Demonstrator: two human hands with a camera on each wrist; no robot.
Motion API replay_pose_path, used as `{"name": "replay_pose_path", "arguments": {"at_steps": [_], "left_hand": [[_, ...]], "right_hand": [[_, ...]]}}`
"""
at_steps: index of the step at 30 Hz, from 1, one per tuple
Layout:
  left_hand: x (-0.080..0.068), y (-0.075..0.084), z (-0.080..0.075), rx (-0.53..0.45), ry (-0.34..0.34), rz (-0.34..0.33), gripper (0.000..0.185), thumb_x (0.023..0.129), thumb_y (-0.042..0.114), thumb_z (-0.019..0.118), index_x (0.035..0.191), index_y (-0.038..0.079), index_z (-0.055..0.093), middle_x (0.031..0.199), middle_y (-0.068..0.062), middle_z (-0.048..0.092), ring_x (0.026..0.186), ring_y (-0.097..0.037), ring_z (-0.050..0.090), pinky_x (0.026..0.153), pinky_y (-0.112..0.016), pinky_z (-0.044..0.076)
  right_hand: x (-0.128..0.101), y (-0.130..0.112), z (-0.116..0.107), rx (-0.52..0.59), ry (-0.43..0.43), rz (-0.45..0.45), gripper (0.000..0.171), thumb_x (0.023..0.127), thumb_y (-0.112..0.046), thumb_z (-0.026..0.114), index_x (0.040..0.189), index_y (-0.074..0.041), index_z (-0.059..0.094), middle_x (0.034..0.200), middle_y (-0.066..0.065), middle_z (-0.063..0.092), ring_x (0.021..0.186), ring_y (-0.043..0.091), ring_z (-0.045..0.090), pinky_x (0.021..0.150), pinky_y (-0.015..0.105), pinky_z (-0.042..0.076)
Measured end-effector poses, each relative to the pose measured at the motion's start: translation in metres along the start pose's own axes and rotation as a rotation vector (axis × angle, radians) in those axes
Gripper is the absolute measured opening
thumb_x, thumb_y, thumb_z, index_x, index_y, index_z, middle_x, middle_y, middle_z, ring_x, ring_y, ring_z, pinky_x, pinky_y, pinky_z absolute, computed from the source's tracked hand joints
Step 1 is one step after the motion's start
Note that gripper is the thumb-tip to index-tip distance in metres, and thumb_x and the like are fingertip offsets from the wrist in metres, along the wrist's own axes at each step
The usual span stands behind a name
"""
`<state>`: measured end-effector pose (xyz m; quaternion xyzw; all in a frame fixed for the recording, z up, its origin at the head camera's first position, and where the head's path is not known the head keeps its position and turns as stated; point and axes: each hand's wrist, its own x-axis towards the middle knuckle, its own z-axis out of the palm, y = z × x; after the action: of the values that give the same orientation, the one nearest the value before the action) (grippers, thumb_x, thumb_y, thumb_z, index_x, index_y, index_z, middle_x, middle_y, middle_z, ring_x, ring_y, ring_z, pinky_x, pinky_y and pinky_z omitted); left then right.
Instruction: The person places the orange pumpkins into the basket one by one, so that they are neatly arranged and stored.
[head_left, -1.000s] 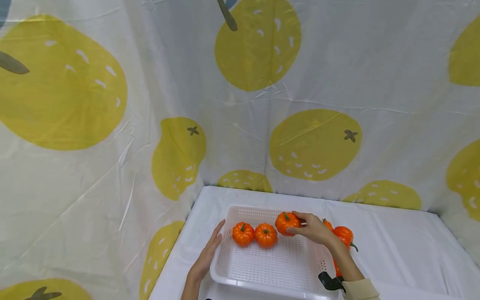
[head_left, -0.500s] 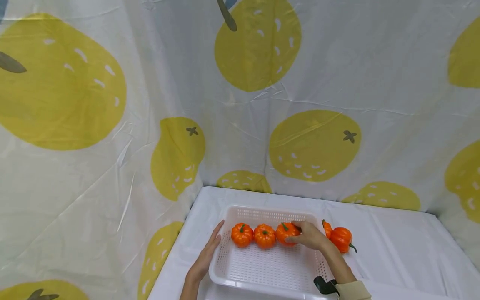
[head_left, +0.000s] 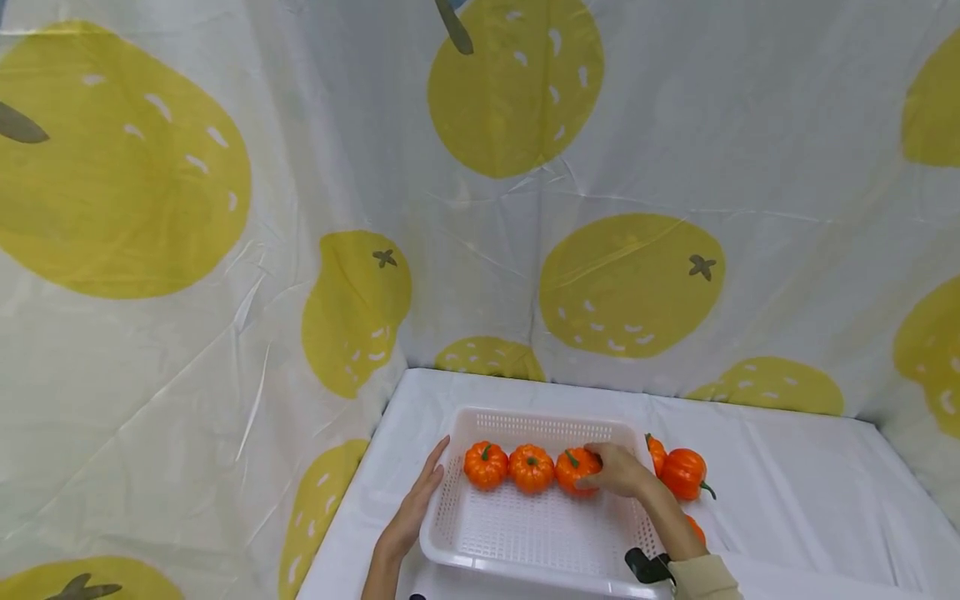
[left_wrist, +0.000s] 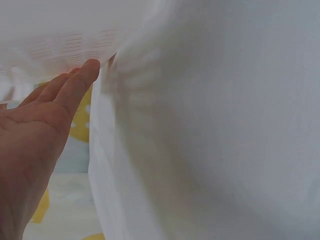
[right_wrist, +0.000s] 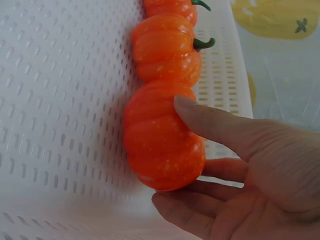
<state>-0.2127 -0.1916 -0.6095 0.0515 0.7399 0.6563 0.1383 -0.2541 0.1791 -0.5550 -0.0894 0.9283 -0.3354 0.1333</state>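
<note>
Inside a white perforated plastic basket [head_left: 540, 533], three small orange pumpkins stand in a row near the far wall. My right hand [head_left: 621, 472] holds the rightmost pumpkin [head_left: 574, 473] with thumb and fingers around it; in the right wrist view this pumpkin [right_wrist: 162, 137] touches its neighbour. The middle pumpkin [head_left: 531, 468] and the left pumpkin [head_left: 485, 465] have green stems. Along the basket's left side lies my left hand [head_left: 411, 512], its fingers straight against the outer wall. In the left wrist view the left hand [left_wrist: 45, 120] touches the basket's side.
Right of the basket, on the white cloth [head_left: 795, 492], lie more orange pumpkins, one with a green stem [head_left: 684, 474] and others [head_left: 656, 454] partly hidden by the basket and right arm. A lemon-print curtain [head_left: 480, 208] rises behind and at the left.
My right hand has lowered the third pumpkin into the row beside the middle one and still holds it. The left hand stays at the basket's left side.
</note>
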Motion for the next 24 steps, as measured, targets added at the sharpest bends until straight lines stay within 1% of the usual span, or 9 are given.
{"name": "replay_pose_path", "arguments": {"at_steps": [3, 6, 9, 11, 13, 16, 19, 21, 24], "left_hand": [[0.001, 0.001, 0.0, -0.003, 0.008, 0.006, 0.054, 0.11, 0.054, 0.029, 0.163, 0.045, 0.02, 0.177, -0.001, 0.007, 0.163, -0.04, 0.002, 0.122, -0.077, 0.002], [0.002, 0.0, 0.0, -0.003, 0.017, 0.002, 0.054, 0.11, 0.054, 0.03, 0.163, 0.045, 0.021, 0.177, 0.0, 0.007, 0.163, -0.04, 0.001, 0.122, -0.076, 0.0], [0.002, 0.0, 0.001, -0.007, 0.013, -0.002, 0.054, 0.11, 0.054, 0.03, 0.163, 0.045, 0.022, 0.177, 0.0, 0.007, 0.163, -0.039, 0.0, 0.122, -0.075, -0.001], [0.001, 0.0, 0.001, -0.006, 0.007, -0.002, 0.054, 0.11, 0.055, 0.03, 0.163, 0.045, 0.022, 0.177, 0.001, 0.007, 0.163, -0.039, 0.0, 0.122, -0.075, -0.001], [0.002, 0.0, 0.0, -0.011, 0.004, 0.0, 0.054, 0.11, 0.055, 0.03, 0.163, 0.046, 0.022, 0.177, 0.001, 0.007, 0.163, -0.039, 0.0, 0.123, -0.075, -0.001], [0.001, 0.001, 0.0, -0.014, 0.006, -0.004, 0.054, 0.11, 0.055, 0.03, 0.162, 0.046, 0.022, 0.177, 0.001, 0.007, 0.163, -0.039, 0.0, 0.123, -0.075, -0.001], [0.001, 0.0, -0.001, -0.016, 0.01, -0.011, 0.054, 0.11, 0.056, 0.03, 0.162, 0.047, 0.022, 0.177, 0.0, 0.007, 0.163, -0.039, 0.001, 0.123, -0.075, -0.001], [0.002, -0.001, -0.001, -0.014, 0.01, -0.014, 0.054, 0.11, 0.056, 0.03, 0.162, 0.047, 0.022, 0.177, 0.001, 0.007, 0.163, -0.039, 0.001, 0.123, -0.075, 0.0], [0.002, -0.003, -0.002, -0.017, 0.005, -0.008, 0.053, 0.11, 0.055, 0.03, 0.162, 0.047, 0.022, 0.177, 0.001, 0.007, 0.163, -0.039, 0.001, 0.123, -0.075, -0.001]], "right_hand": [[0.0, 0.0, -0.002, -0.016, -0.008, 0.0, 0.072, 0.081, -0.02, 0.088, 0.138, 0.01, 0.057, 0.135, 0.027, 0.065, 0.122, 0.04, 0.063, 0.109, 0.059, 0.049], [-0.002, -0.003, -0.003, -0.032, -0.045, 0.022, 0.076, 0.082, -0.023, 0.087, 0.141, 0.01, 0.053, 0.137, 0.028, 0.063, 0.124, 0.043, 0.061, 0.109, 0.061, 0.049], [-0.006, -0.004, -0.003, -0.035, -0.069, 0.078, 0.081, 0.081, -0.024, 0.087, 0.144, 0.012, 0.049, 0.138, 0.029, 0.061, 0.125, 0.044, 0.06, 0.108, 0.063, 0.048], [-0.008, -0.006, -0.003, -0.039, -0.068, 0.103, 0.08, 0.08, -0.021, 0.087, 0.142, 0.014, 0.049, 0.136, 0.029, 0.062, 0.121, 0.043, 0.062, 0.105, 0.061, 0.051], [-0.01, -0.008, -0.002, -0.03, -0.06, 0.117, 0.078, 0.08, -0.018, 0.086, 0.141, 0.015, 0.049, 0.133, 0.029, 0.064, 0.114, 0.039, 0.064, 0.099, 0.057, 0.056], [-0.01, -0.01, -0.002, -0.032, -0.053, 0.11, 0.073, 0.081, -0.014, 0.085, 0.137, 0.016, 0.051, 0.128, 0.028, 0.065, 0.106, 0.035, 0.065, 0.093, 0.052, 0.06], [-0.01, -0.012, -0.003, -0.038, -0.055, 0.101, 0.072, 0.082, -0.014, 0.085, 0.138, 0.016, 0.05, 0.129, 0.03, 0.064, 0.11, 0.037, 0.065, 0.096, 0.054, 0.058], [-0.011, -0.012, -0.004, -0.034, -0.059, 0.107, 0.075, 0.083, -0.015, 0.084, 0.141, 0.016, 0.048, 0.134, 0.031, 0.062, 0.116, 0.041, 0.063, 0.101, 0.058, 0.055], [-0.013, -0.012, -0.007, -0.018, -0.071, 0.096, 0.08, 0.084, -0.019, 0.083, 0.145, 0.015, 0.044, 0.136, 0.033, 0.061, 0.12, 0.044, 0.062, 0.105, 0.061, 0.051]]}}
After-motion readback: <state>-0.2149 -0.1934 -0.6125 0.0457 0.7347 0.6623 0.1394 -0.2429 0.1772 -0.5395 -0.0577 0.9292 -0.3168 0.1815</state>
